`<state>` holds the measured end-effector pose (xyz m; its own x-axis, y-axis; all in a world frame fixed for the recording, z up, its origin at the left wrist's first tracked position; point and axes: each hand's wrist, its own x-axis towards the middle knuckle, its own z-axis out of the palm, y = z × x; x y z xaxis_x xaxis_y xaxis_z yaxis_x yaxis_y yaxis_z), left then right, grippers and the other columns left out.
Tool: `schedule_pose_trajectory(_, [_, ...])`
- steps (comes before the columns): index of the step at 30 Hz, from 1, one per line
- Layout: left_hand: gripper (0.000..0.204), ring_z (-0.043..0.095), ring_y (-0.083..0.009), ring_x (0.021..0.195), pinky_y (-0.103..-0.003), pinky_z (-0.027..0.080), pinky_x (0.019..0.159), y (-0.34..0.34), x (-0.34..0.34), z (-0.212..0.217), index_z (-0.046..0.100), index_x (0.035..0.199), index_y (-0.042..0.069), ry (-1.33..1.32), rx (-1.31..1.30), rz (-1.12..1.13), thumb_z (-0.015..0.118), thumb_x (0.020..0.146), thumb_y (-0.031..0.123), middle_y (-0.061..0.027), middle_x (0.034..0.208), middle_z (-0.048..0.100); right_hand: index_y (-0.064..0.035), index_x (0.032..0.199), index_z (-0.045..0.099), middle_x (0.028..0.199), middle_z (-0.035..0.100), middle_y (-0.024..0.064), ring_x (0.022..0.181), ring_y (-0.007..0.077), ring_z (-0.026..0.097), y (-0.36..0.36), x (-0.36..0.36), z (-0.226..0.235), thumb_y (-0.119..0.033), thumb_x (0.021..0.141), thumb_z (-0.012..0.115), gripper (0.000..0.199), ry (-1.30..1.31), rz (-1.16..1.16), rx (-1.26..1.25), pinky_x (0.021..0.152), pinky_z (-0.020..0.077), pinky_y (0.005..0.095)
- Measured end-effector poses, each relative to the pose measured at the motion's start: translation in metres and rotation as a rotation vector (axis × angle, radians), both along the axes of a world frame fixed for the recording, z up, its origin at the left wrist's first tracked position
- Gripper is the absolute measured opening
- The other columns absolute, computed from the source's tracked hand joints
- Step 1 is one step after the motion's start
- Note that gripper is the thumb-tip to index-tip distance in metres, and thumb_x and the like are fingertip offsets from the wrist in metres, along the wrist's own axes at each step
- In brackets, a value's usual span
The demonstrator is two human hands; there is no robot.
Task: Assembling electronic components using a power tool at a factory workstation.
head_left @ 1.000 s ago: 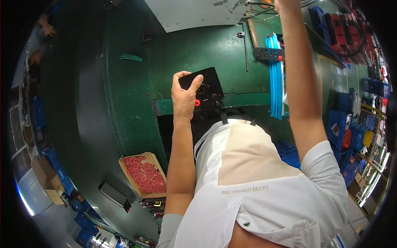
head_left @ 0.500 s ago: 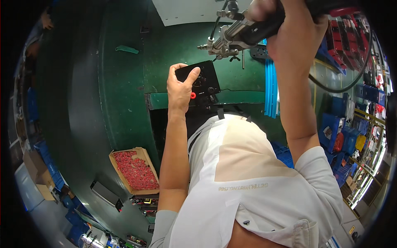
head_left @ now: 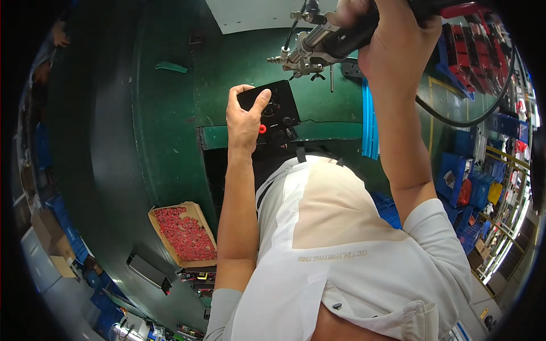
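Observation:
My left hand (head_left: pixel 243 124) is closed round the left side of a square black panel (head_left: pixel 286 101), thumb on its face and fingers behind. A red ring-shaped terminal (head_left: pixel 262 129) and a black one (head_left: pixel 288 121) sit near its lower edge; dark parts and wiring hang there. Up at the right, my right hand (head_left: pixel 398 59) grips a handheld power tool (head_left: pixel 335 45) with a black body, a metal front and small air fittings. Its front end is just above the panel's upper right corner; whether they touch I cannot tell. The right fingers are partly cut off by the frame's top.
A cardboard tray (head_left: pixel 196 262) of small red parts rests on the green bench at lower left, near a grey-black box (head_left: pixel 149 273). Blue strips (head_left: pixel 369 122) lie right of the panel. A dark hose (head_left: pixel 463 123) loops beside my right arm. A green strip (head_left: pixel 171 67) lies far left.
The tool and my right hand have shifted slightly left, the tool's front also slightly up. My left hand and the panel have moved a little up and left. Both grips stay the same.

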<state>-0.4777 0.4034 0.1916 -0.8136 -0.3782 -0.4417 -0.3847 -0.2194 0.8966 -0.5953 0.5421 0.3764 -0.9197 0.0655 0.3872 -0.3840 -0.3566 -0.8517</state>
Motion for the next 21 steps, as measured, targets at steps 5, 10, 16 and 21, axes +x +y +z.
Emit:
schedule_pose_trajectory(5, [0.046, 0.04, -0.0062, 0.064, -0.024, 0.039, 0.057, 0.001, -0.001, 0.0, 0.06, 0.112, 0.008, 0.009, 0.0, 0.009, 0.085, 0.085, 0.035, 0.0033, 0.077, 0.054, -0.0011, 0.103, 0.059, 0.072, 0.057, 0.004, 0.055, 0.0111, 0.053, -0.005, -0.001, -0.002, 0.003, 0.091, 0.062, 0.013, -0.008, -0.027, -0.007, 0.047, 0.0471, 0.0282])
schedule_pose_trajectory(10, [0.046, 0.043, -0.0064, 0.065, -0.024, 0.04, 0.057, 0.0, -0.002, 0.0, 0.06, 0.112, 0.008, 0.001, 0.008, 0.002, 0.085, 0.085, 0.035, 0.0021, 0.08, 0.056, -0.0009, 0.102, 0.059, 0.069, 0.057, 0.0041, 0.052, 0.0114, 0.052, -0.006, 0.002, 0.0, 0.003, 0.09, 0.061, 0.013, -0.041, -0.047, 0.047, 0.047, 0.0473, 0.0278])
schedule_pose_trajectory(16, [0.047, 0.045, -0.0065, 0.065, -0.024, 0.041, 0.057, 0.001, -0.001, 0.001, 0.06, 0.113, 0.008, 0.016, 0.043, 0.018, 0.085, 0.084, 0.034, 0.0007, 0.082, 0.059, -0.0016, 0.102, 0.058, 0.068, 0.057, 0.0035, 0.052, 0.0107, 0.055, -0.014, 0.007, 0.0, 0.002, 0.093, 0.061, 0.011, 0.028, 0.026, 0.086, 0.047, 0.0483, 0.0267])
schedule_pose_trajectory(21, [0.047, 0.046, -0.0067, 0.064, -0.024, 0.042, 0.058, -0.002, 0.001, 0.0, 0.059, 0.114, 0.008, -0.023, -0.053, -0.015, 0.085, 0.084, 0.034, 0.0002, 0.083, 0.059, -0.002, 0.105, 0.056, 0.069, 0.057, 0.0033, 0.051, 0.0104, 0.056, -0.02, 0.01, 0.001, 0.003, 0.093, 0.06, 0.013, -0.02, 0.022, 0.105, 0.047, 0.0492, 0.0262])
